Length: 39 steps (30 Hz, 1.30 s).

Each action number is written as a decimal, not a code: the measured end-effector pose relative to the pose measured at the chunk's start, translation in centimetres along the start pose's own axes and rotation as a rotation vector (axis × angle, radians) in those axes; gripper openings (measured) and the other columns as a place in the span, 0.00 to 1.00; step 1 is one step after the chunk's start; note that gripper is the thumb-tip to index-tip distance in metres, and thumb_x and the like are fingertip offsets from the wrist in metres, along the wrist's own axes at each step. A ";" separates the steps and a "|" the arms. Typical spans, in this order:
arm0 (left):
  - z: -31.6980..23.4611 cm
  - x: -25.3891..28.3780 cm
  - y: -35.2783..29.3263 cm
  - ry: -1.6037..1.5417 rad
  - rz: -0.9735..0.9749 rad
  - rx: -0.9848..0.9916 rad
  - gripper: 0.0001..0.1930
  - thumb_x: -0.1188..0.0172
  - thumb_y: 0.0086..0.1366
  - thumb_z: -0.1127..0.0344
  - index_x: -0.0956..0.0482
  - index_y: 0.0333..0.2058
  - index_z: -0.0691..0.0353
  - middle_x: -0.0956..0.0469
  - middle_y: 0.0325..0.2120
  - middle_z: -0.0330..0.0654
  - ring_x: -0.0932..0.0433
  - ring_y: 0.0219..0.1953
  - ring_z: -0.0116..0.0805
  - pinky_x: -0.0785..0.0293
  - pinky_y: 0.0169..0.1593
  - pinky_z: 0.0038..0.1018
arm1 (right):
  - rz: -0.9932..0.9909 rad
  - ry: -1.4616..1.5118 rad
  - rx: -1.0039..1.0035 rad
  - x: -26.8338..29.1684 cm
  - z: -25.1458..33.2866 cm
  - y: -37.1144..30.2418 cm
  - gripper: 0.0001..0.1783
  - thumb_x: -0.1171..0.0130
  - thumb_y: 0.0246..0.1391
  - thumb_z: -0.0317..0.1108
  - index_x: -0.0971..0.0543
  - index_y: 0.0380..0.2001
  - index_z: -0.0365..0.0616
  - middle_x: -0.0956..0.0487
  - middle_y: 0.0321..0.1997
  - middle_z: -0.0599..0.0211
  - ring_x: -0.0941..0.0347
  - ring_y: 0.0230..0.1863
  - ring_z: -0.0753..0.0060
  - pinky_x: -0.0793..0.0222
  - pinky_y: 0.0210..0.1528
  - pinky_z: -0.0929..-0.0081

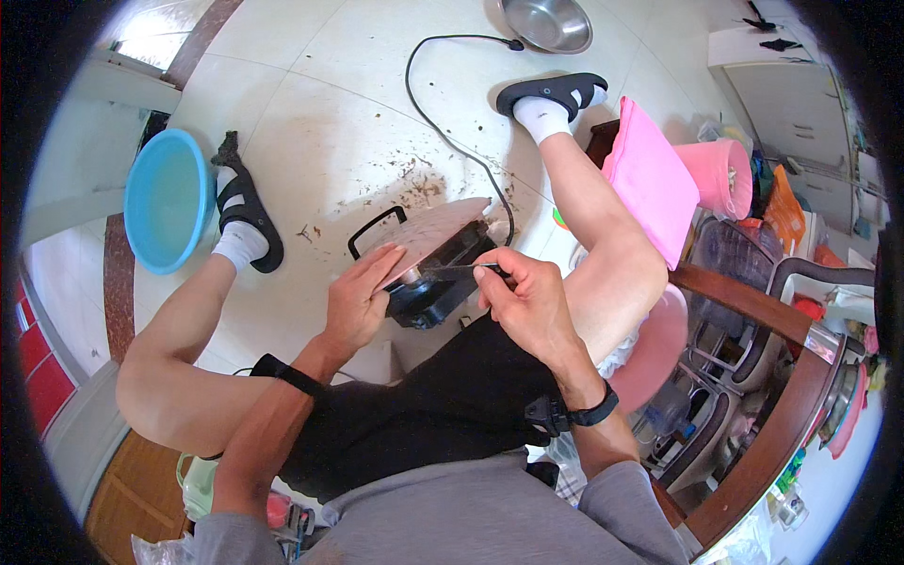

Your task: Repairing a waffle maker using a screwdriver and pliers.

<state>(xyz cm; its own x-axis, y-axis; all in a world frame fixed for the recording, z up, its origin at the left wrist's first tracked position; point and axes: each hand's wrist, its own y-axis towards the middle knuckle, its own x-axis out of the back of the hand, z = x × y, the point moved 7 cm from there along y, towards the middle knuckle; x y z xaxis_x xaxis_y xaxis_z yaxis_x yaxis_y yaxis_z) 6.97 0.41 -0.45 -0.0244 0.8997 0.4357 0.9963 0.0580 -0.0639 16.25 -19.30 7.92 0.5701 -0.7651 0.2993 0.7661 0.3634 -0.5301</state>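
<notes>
Between my knees an electric appliance stands tilted, its dirty pinkish-beige cover [438, 229] facing away and its black body [421, 303] towards me. A black loop handle [377, 229] sticks up at its far left. My left hand [356, 297] grips the near left edge of the cover, fingers over the outer face. My right hand [527, 299] is closed around a thin dark metal tool [450, 273] with a dark handle, its blade reaching left into the open underside. Whether it is a knife or a screwdriver I cannot tell. My fingers partly hide the handle.
Brown debris [414, 184] lies scattered on the tiled floor [311, 113] beyond the appliance. A black cord [443, 132] curves towards a steel bowl [548, 24]. At left stands a blue basin [169, 201]; at right are a pink cushion [650, 179], a pink bucket [720, 174] and a wooden-framed rack [767, 306].
</notes>
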 end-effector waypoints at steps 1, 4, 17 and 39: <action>-0.1 0.0 0.0 0.008 -0.004 -0.006 0.33 0.50 0.52 0.80 0.23 0.59 0.58 0.24 0.58 0.54 0.24 0.60 0.53 0.28 0.63 0.38 | -0.002 -0.001 0.006 0.0 0.0 0.1 0.07 0.42 0.63 0.29 0.19 0.38 0.37 0.20 0.20 0.67 0.25 0.23 0.80 0.30 0.27 0.75; -0.3 0.3 -0.2 0.020 -0.004 -0.019 0.33 0.50 0.52 0.81 0.22 0.59 0.58 0.23 0.58 0.54 0.24 0.59 0.54 0.27 0.62 0.39 | -0.012 0.036 0.001 -0.3 -0.1 0.4 0.06 0.43 0.63 0.28 0.19 0.37 0.36 0.21 0.20 0.67 0.26 0.22 0.81 0.32 0.25 0.76; -0.6 -0.3 0.1 0.044 -0.026 -0.032 0.30 0.48 0.55 0.80 0.21 0.58 0.56 0.22 0.55 0.52 0.23 0.56 0.54 0.26 0.59 0.42 | 0.054 0.176 -0.149 -1.3 -0.2 -0.8 0.08 0.46 0.66 0.28 0.19 0.38 0.37 0.22 0.20 0.72 0.31 0.18 0.85 0.36 0.20 0.83; -0.8 -1.4 1.2 0.088 -0.039 0.004 0.30 0.47 0.55 0.76 0.22 0.59 0.55 0.22 0.55 0.55 0.23 0.56 0.56 0.26 0.59 0.43 | -0.218 -0.053 0.074 -4.6 -1.7 -4.7 0.09 0.45 0.67 0.30 0.21 0.45 0.36 0.20 0.21 0.66 0.23 0.22 0.76 0.27 0.26 0.74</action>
<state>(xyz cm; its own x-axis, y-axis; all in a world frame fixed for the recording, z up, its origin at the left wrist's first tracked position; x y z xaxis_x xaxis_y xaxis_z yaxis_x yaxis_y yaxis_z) 8.25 -1.17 -0.42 -0.0554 0.8555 0.5149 0.9944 0.0936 -0.0487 9.48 -18.39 7.72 0.4024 -0.8013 0.4426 0.8911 0.2322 -0.3899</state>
